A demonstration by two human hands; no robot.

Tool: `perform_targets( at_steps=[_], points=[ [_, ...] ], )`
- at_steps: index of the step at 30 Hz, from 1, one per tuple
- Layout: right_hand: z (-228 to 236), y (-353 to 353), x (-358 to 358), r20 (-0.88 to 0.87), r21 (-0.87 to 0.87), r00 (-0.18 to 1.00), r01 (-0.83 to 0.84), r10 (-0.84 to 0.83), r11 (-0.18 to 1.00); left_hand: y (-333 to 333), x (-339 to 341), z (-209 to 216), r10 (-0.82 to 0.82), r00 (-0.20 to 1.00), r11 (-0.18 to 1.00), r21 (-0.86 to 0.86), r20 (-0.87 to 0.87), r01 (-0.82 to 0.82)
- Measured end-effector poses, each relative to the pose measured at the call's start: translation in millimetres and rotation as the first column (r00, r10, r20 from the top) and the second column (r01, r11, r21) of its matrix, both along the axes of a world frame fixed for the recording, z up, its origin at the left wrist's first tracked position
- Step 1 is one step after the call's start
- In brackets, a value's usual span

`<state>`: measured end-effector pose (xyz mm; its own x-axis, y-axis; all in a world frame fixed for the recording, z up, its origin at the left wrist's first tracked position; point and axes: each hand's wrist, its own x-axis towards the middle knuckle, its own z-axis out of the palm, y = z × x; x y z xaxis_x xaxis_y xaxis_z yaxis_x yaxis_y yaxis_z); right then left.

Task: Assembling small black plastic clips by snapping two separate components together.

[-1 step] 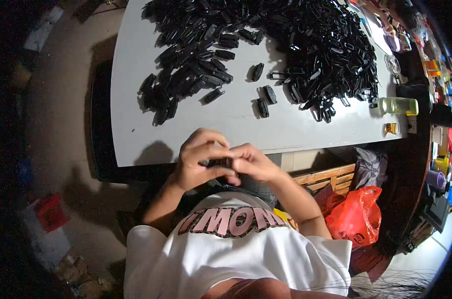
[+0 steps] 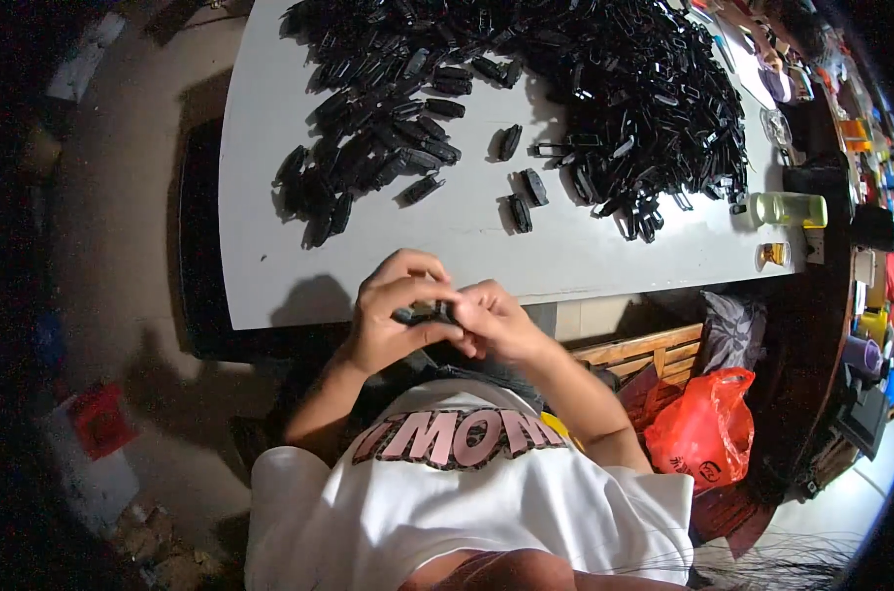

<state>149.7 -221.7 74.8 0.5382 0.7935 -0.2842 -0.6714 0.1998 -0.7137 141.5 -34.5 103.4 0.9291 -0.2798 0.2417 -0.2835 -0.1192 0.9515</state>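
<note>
From here I now see more of the small, dark, plastic-looking piece [image 2: 422,314]; the left hand [image 2: 383,315] clamps fingers around it, the right hand [image 2: 501,325] pinches one end, by the flat white table [image 2: 565,256], so handling seems unfinished
</note>
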Motion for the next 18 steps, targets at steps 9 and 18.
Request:
perform_targets(
  at_steps=[9,18],
  points=[
    [14,-31,90,0.864,-0.335,0.199,0.913,0.463,0.233,9,8,-25,0.149,0.915,0.924,-0.276,-0.375,-0.263],
    [-9,-40,132,0.554,-0.337,-0.038,0.903,0.832,0.266,-2,57,-45,0.322,0.904,0.728,0.536,0.281,-0.427]
  ],
)
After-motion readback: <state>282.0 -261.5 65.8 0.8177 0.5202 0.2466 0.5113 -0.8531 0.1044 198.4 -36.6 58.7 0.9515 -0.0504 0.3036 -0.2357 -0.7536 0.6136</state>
